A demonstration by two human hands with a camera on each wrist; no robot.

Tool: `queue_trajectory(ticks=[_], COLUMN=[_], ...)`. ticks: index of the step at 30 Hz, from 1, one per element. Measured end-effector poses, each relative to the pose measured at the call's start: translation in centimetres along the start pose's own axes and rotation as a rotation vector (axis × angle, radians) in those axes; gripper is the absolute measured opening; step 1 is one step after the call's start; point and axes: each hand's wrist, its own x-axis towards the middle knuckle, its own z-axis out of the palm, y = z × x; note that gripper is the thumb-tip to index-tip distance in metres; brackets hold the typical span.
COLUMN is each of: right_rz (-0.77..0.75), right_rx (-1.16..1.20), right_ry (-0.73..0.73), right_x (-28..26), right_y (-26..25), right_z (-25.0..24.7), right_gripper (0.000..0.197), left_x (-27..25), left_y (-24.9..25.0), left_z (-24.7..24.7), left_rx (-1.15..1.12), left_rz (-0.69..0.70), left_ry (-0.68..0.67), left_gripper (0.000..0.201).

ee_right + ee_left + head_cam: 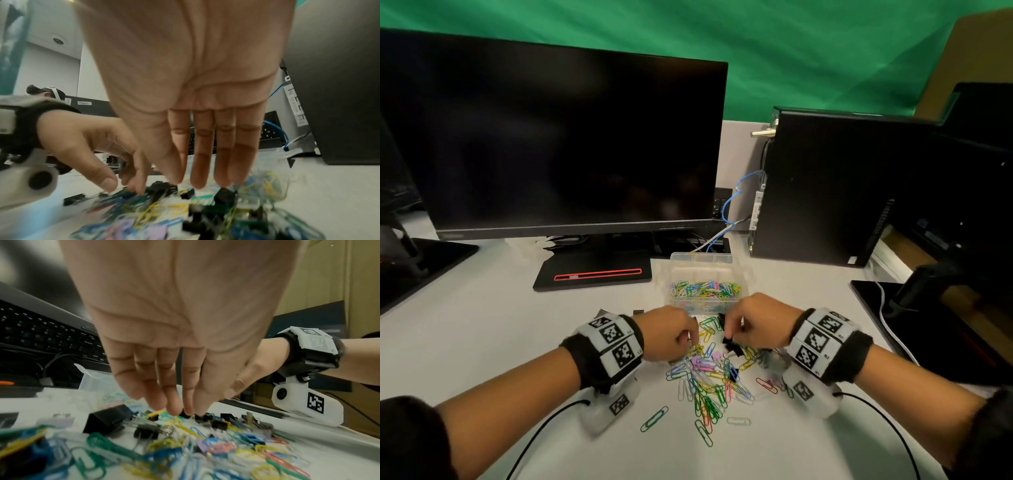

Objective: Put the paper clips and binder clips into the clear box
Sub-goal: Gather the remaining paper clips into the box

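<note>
A loose pile of coloured paper clips and small black binder clips (709, 380) lies on the white desk, just in front of the clear box (702, 263), which holds several paper clips. Both hands reach down into the pile's far edge, close together. My left hand (690, 341) pinches a thin wire handle of a binder clip between thumb and fingers (109, 181). My right hand (729, 337) has its fingertips (197, 183) gathered on a black binder clip (728, 344). In the left wrist view the left fingertips (174, 408) touch the clips (185, 443); the box (96, 381) stands behind.
A dark monitor (551, 144) and its stand base (592, 274) sit behind the box, with a keyboard (41, 334) there too. A black computer tower (825, 192) with blue cables (726, 205) stands at the back right. Another stand (928, 284) is at the right. Stray clips (654, 419) lie nearer me.
</note>
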Motion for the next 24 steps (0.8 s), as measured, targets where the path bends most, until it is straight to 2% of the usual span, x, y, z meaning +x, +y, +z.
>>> queue_trajectory(ticks=[2, 6, 12, 18, 24], right_rz=[0.039, 0.126, 0.123, 0.094, 0.073], right_rx=[0.017, -0.027, 0.029, 0.032, 0.087], right_ry=[-0.044, -0.071, -0.036, 0.036, 0.053], right_x=[-1.0, -1.7, -1.5, -2.0, -2.3], right_y=[-0.6, -1.4, -1.8, -2.1, -1.7], right_z=[0.9, 2.7, 3.5, 3.5, 3.3], right_gripper=[0.018, 0.037, 0.025, 0.017, 0.019], left_x=[-0.5, -0.8, -0.1, 0.0, -0.5], left_y=[0.4, 1.5, 2.5, 2.5, 2.4], left_z=[0.6, 1.5, 1.9, 2.0, 2.2], left_rx=[0.009, 0.031, 0.029, -0.018, -0.055], left_rz=[0.003, 0.012, -0.040, -0.074, -0.099], left_ry=[-0.033, -0.040, -0.011, 0.019, 0.017], left_gripper=[0.028, 0.030, 0.021, 0.025, 0.025])
